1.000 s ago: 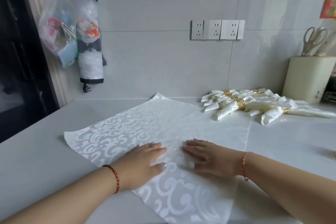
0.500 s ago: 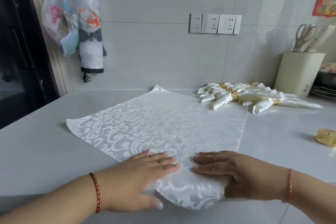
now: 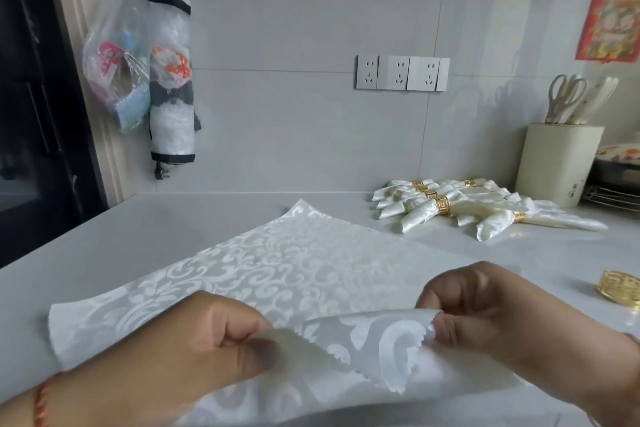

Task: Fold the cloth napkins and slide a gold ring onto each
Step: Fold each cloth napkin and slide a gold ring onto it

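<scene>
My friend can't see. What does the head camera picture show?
Two hands, left hand and right hand, pinch the near corner of a white patterned napkin on a counter. Finished ringed napkins lie behind, a loose gold ring to the right.

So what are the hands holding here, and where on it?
Both the left hand and the right hand pinch the white patterned napkin at its near corner, lifted off the counter.

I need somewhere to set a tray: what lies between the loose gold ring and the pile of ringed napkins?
Head view: only bare countertop lies between the loose ring and the napkin pile.
</scene>
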